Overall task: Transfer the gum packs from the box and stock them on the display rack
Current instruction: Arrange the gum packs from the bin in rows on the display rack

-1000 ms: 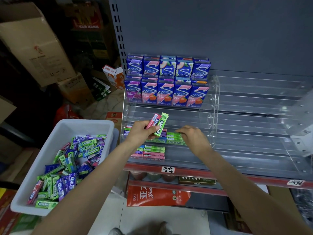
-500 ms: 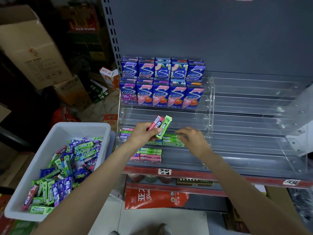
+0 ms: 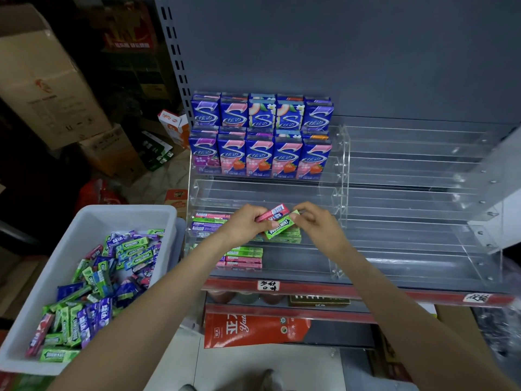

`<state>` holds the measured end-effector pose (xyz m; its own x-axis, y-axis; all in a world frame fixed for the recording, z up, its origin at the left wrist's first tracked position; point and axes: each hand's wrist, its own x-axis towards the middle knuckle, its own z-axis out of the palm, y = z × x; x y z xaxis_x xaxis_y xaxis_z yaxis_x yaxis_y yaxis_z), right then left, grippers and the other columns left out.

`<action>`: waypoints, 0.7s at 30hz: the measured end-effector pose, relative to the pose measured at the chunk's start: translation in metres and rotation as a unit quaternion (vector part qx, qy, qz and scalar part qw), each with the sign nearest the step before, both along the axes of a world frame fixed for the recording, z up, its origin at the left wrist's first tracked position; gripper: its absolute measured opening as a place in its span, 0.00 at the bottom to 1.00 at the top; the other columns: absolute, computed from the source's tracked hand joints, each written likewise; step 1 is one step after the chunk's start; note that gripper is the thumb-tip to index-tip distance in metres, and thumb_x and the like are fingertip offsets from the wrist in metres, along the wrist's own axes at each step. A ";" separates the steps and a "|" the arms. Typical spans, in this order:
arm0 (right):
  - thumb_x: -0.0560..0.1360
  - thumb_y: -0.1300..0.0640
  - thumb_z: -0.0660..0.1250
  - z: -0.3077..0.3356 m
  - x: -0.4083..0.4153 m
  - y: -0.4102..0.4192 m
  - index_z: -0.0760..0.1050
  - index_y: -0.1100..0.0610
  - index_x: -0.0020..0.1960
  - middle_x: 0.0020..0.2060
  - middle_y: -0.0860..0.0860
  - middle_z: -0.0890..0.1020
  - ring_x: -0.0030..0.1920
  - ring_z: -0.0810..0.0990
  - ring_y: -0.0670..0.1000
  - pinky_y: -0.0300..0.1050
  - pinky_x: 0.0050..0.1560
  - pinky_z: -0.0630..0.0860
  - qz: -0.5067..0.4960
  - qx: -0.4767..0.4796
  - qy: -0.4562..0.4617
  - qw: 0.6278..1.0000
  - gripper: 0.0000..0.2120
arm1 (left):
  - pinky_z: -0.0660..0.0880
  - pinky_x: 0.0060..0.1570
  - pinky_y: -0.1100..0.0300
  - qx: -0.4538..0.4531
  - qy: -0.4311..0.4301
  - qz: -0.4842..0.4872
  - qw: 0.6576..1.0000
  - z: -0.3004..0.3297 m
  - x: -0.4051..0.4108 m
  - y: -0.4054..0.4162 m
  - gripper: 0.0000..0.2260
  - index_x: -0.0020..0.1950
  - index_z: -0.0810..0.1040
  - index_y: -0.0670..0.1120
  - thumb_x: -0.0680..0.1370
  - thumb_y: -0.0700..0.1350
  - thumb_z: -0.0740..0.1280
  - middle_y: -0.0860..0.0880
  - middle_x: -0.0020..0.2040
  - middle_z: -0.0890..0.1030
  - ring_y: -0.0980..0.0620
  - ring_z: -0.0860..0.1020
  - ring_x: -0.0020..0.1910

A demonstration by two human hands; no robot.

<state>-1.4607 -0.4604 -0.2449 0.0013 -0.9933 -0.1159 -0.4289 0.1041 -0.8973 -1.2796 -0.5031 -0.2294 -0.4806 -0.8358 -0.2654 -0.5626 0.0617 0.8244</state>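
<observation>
My left hand (image 3: 244, 225) grips two gum packs in front of the clear display rack (image 3: 341, 198): a pink pack (image 3: 275, 213) and, just below it, a green Doublemint pack (image 3: 280, 226). The fingertips of my right hand (image 3: 315, 225) pinch the right end of the green pack. Behind the hands, green packs (image 3: 290, 238) lie on a middle tier, with a mixed stack (image 3: 207, 222) at the tier's left end. Green and pink packs (image 3: 244, 258) lie on the lowest tier. The white box (image 3: 93, 221) at lower left holds several loose green, purple and pink packs (image 3: 93, 286).
Tall blue gum cartons (image 3: 259, 136) fill the rack's two upper left tiers. A second clear rack (image 3: 423, 193) stands to the right. Cardboard boxes (image 3: 48, 80) pile up at the left. A red shelf edge (image 3: 338, 292) runs below the racks.
My right hand has lifted off the green packs on the tier and moved left to take the end of the green pack in my left hand. The pink and green packs now lie flatter.
</observation>
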 end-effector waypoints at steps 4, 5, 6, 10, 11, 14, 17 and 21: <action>0.78 0.55 0.63 -0.006 -0.004 -0.003 0.71 0.52 0.45 0.41 0.51 0.83 0.43 0.79 0.51 0.46 0.47 0.73 -0.023 0.005 -0.016 1.000 0.04 | 0.70 0.31 0.71 0.016 0.042 0.052 0.998 -0.001 0.001 0.003 0.08 0.52 0.79 0.42 0.79 0.44 0.64 0.50 0.39 0.79 0.60 0.77 0.35; 0.78 0.56 0.62 -0.007 -0.004 -0.003 0.69 0.50 0.43 0.42 0.51 0.83 0.44 0.80 0.51 0.48 0.48 0.74 -0.034 0.009 -0.026 0.999 0.05 | 0.71 0.32 0.71 0.024 0.058 0.081 0.995 -0.001 0.004 0.003 0.08 0.55 0.78 0.42 0.80 0.43 0.62 0.49 0.42 0.80 0.58 0.77 0.37; 0.79 0.56 0.61 -0.007 -0.005 -0.002 0.68 0.49 0.43 0.42 0.50 0.82 0.45 0.81 0.51 0.49 0.48 0.74 -0.044 0.012 -0.041 0.998 0.06 | 0.71 0.34 0.70 0.031 0.073 0.109 0.991 -0.001 0.008 0.003 0.08 0.55 0.77 0.43 0.81 0.43 0.60 0.50 0.45 0.80 0.58 0.77 0.37; 0.80 0.56 0.59 -0.008 -0.002 0.001 0.67 0.50 0.44 0.43 0.49 0.81 0.46 0.82 0.46 0.51 0.47 0.76 -0.062 0.003 -0.052 0.997 0.06 | 0.70 0.40 0.63 0.033 0.079 0.130 0.988 -0.003 0.022 0.004 0.10 0.55 0.75 0.45 0.83 0.42 0.55 0.49 0.51 0.82 0.57 0.77 0.40; 0.80 0.56 0.58 -0.008 -0.002 0.003 0.67 0.50 0.44 0.44 0.50 0.81 0.46 0.82 0.45 0.52 0.47 0.77 -0.064 -0.002 -0.046 0.997 0.06 | 0.71 0.43 0.62 0.015 0.060 0.107 0.992 -0.005 0.024 0.005 0.10 0.56 0.75 0.46 0.83 0.44 0.55 0.49 0.53 0.82 0.57 0.78 0.44; 0.80 0.55 0.58 -0.010 0.000 0.005 0.66 0.51 0.46 0.45 0.49 0.80 0.47 0.82 0.44 0.55 0.48 0.78 -0.083 -0.020 -0.033 0.996 0.04 | 0.71 0.54 0.57 -0.058 -0.019 0.030 0.998 -0.010 0.025 0.009 0.16 0.61 0.76 0.44 0.83 0.50 0.54 0.49 0.58 0.80 0.53 0.76 0.55; 0.81 0.54 0.57 -0.014 0.001 0.005 0.66 0.54 0.51 0.46 0.50 0.81 0.49 0.83 0.50 0.59 0.46 0.80 -0.085 -0.032 0.026 0.996 0.03 | 0.70 0.57 0.51 -0.093 -0.075 -0.008 0.993 -0.015 0.021 0.009 0.19 0.62 0.76 0.45 0.83 0.53 0.52 0.45 0.56 0.79 0.47 0.74 0.57; 0.80 0.54 0.57 -0.017 0.002 0.005 0.65 0.51 0.52 0.44 0.54 0.83 0.46 0.83 0.53 0.58 0.45 0.80 -0.087 -0.041 0.098 0.991 0.02 | 0.67 0.54 0.53 -0.108 -0.120 -0.029 0.986 -0.016 0.020 0.008 0.19 0.62 0.74 0.46 0.83 0.53 0.49 0.44 0.55 0.78 0.49 0.69 0.56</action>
<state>-1.4590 -0.4556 -0.2618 -0.1848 -0.9827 -0.0159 -0.5778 0.1217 -0.8071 -1.2598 -0.4951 -0.2459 -0.4744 -0.8582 -0.1961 -0.7301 0.2591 0.6323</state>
